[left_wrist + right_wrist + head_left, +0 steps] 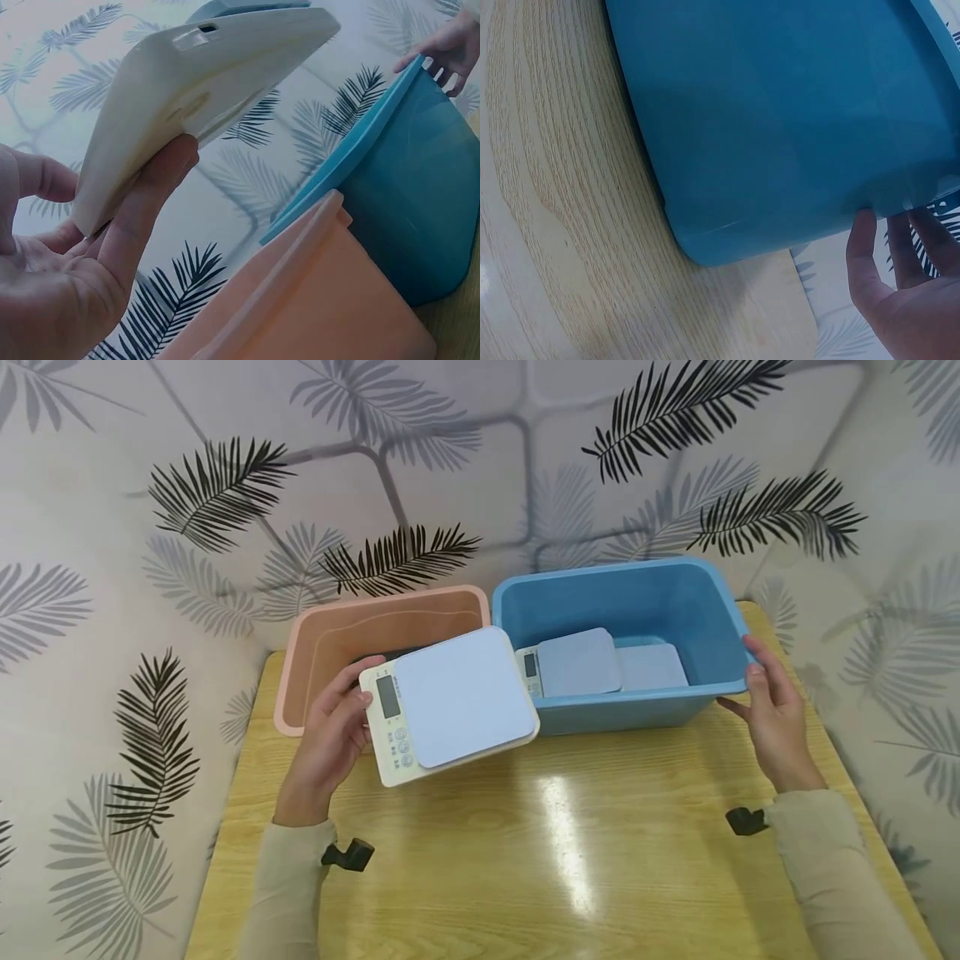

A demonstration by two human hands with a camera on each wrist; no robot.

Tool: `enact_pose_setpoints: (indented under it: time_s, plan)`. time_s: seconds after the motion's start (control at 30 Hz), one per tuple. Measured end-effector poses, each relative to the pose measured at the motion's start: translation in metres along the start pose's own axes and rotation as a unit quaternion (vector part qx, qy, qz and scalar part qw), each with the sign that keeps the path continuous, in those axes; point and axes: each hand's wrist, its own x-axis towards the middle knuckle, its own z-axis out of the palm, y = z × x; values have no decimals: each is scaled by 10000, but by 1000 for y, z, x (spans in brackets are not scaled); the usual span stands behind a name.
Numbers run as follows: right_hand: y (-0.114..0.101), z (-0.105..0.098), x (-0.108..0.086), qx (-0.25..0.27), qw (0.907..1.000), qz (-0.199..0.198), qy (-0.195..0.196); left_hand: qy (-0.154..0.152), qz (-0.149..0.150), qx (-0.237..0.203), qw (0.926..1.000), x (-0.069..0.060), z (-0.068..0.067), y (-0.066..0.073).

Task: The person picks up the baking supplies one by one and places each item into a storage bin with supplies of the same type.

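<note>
My left hand [330,735] holds a white kitchen scale [465,702] by its display end, thumb on top and fingers underneath. The scale is tilted in the air in front of the two bins, its underside [202,90] showing in the left wrist view. My right hand [776,718] grips the right end of a blue plastic bin [615,714] at its rim; in the right wrist view its fingertips touch the bin's outer wall [780,135]. Inside that bin lie a smaller scale [577,662] and another pale flat plate [652,667], partly overlapped.
An orange-pink bin [288,693] stands left of the blue one, its rim close against it; something dark inside is mostly hidden by the held scale. Both bins stand on a wooden table [600,860], with a leaf-patterned covering [525,460] behind and at the sides.
</note>
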Motion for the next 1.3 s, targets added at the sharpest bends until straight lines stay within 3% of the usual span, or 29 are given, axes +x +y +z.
enact_pose_setpoints:
  time_s: [0.27,0.4,0.63,1.1,1.3]
  plan:
    - [3,2,-1,40,9999,-67,109,125,-199,40,9997,28,12,7]
    - [2,5,0,173,9997,-80,136,200,-383,112,9990,40,25,7]
    - [0,3,2,94,9999,-89,91,76,-648,199,9977,67,47,6]
    - [5,2,-2,89,9999,-22,144,-486,-892,404,9940,119,78,-12]
    - [3,4,0,-41,9999,-36,158,-354,-1024,504,9928,133,85,-22]
